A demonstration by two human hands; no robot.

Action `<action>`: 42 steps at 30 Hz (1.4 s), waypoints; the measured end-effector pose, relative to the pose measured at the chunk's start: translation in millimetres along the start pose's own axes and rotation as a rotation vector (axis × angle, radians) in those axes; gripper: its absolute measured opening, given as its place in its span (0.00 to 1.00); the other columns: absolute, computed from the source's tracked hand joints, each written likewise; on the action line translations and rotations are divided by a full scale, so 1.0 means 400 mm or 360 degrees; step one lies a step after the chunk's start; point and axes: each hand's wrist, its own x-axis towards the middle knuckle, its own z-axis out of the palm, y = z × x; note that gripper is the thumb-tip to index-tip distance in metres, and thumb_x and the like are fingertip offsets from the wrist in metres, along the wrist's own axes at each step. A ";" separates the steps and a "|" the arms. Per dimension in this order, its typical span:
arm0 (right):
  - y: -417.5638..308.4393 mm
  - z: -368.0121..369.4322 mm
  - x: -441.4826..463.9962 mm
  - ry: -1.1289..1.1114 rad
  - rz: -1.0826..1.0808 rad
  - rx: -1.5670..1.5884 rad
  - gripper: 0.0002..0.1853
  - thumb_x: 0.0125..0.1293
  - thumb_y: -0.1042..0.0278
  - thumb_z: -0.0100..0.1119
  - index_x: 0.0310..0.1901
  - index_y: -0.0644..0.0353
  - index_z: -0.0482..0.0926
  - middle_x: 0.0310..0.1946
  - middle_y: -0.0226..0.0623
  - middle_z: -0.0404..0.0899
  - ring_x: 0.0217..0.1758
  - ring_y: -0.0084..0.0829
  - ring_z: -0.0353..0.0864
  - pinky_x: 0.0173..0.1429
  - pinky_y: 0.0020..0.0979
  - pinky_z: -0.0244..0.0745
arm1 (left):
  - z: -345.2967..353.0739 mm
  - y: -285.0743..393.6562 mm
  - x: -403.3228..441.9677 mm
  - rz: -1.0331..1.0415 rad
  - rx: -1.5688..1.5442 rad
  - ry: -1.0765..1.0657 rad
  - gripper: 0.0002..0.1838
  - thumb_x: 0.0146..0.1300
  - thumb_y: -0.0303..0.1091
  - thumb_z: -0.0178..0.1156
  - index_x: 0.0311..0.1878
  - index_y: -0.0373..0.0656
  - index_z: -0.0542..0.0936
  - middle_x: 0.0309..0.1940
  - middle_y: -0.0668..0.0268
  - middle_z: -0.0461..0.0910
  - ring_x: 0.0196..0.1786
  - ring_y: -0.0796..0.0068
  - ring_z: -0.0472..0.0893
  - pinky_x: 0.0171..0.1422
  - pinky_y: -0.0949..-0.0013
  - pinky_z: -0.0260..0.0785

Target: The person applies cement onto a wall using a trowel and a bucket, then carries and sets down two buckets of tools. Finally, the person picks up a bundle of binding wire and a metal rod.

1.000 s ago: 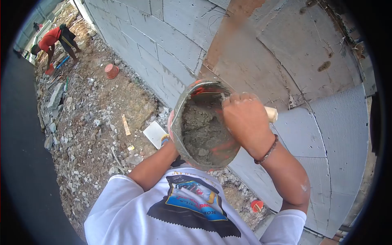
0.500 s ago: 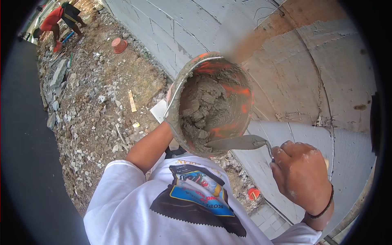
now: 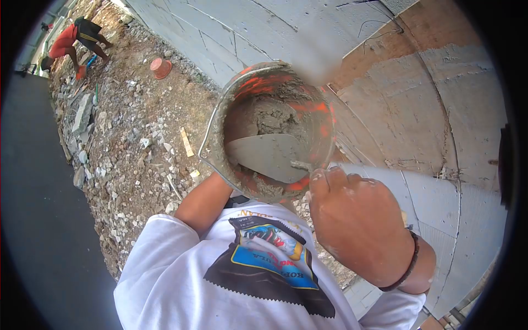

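An orange bucket point(image 3: 216, 132), its inside smeared with grey mortar, is held up in front of my chest, its mouth tilted toward me. My left forearm point(image 3: 204, 202) reaches behind its near side and bears it; the left hand's fingers are hidden. Wet mortar point(image 3: 275, 116) lies in a rough heap inside. My right hand point(image 3: 360, 223) is closed round the handle of a pointing trowel, at the bucket's near right rim. The trowel blade point(image 3: 267, 157) lies broad side up inside the bucket, coated grey, against the mortar.
A grey block wall point(image 3: 220, 33) runs along the far side, meeting a brown, partly plastered surface point(image 3: 407, 104) at right. Rubble ground point(image 3: 132, 137) spreads on the left, with a small orange bucket point(image 3: 160, 68) on it. Another person point(image 3: 74, 41) bends over at far left.
My right hand has moved left and closer to the bucket. The trowel blade has gone from the near rim deeper into the bucket and turned its flat face up.
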 end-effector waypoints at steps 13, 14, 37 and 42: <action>-0.011 -0.140 0.059 -0.0239 0.0009 -0.0162 0.05 0.58 0.71 0.58 0.33 0.60 0.83 0.31 0.38 0.81 0.37 0.34 0.85 0.39 0.35 0.79 | -0.080 0.143 0.028 0.0028 0.0013 0.0062 0.37 0.71 0.63 0.46 0.75 0.51 0.63 0.71 0.56 0.67 0.71 0.59 0.70 0.73 0.55 0.69; -0.012 -0.109 0.074 -0.0238 -0.0005 -0.0170 0.05 0.58 0.71 0.58 0.33 0.60 0.83 0.31 0.38 0.81 0.37 0.34 0.85 0.39 0.35 0.79 | -0.083 0.142 0.026 0.0044 0.0016 0.0065 0.37 0.71 0.63 0.46 0.75 0.51 0.63 0.71 0.56 0.67 0.71 0.59 0.70 0.73 0.55 0.69; 0.127 0.215 0.059 -0.0291 0.0158 0.0164 0.10 0.61 0.63 0.65 0.37 0.62 0.84 0.29 0.49 0.83 0.35 0.50 0.85 0.40 0.47 0.79 | -0.116 0.019 0.061 -0.0041 0.0275 0.0090 0.37 0.71 0.64 0.47 0.74 0.50 0.64 0.70 0.56 0.69 0.69 0.59 0.72 0.72 0.55 0.70; 0.124 0.235 -0.009 -0.0147 0.0260 0.0459 0.12 0.62 0.63 0.64 0.43 0.61 0.83 0.32 0.50 0.83 0.37 0.51 0.84 0.42 0.48 0.78 | -0.095 -0.033 0.070 -0.0059 0.0379 0.0058 0.37 0.70 0.65 0.47 0.74 0.50 0.64 0.70 0.56 0.69 0.69 0.59 0.72 0.71 0.55 0.70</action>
